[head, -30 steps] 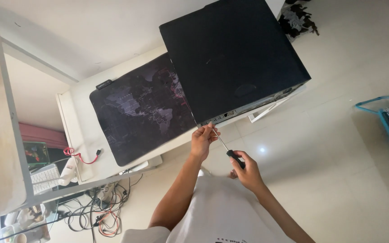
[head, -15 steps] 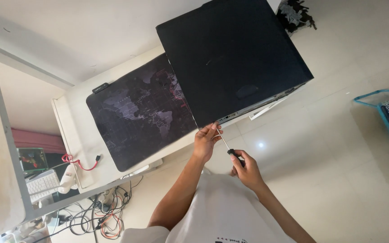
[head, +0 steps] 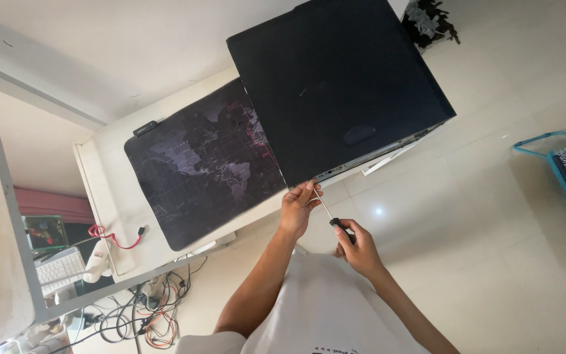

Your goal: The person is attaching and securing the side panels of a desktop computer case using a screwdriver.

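**Screwdriver at the case corner**

The left hand (head: pixel 298 208) pinches the screwdriver (head: pixel 331 216) shaft at the near corner of the black computer case (head: pixel 335 85) (lying on the white worktop (head: pixel 116 196)); the right hand (head: pixel 356 246) wraps the handle. Judged: a screw being worked, calling for steady turning.

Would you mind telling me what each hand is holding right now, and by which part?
The right hand grips a screwdriver by its black handle. The left hand pinches the thin shaft near its tip, at the lower corner of the black computer case.
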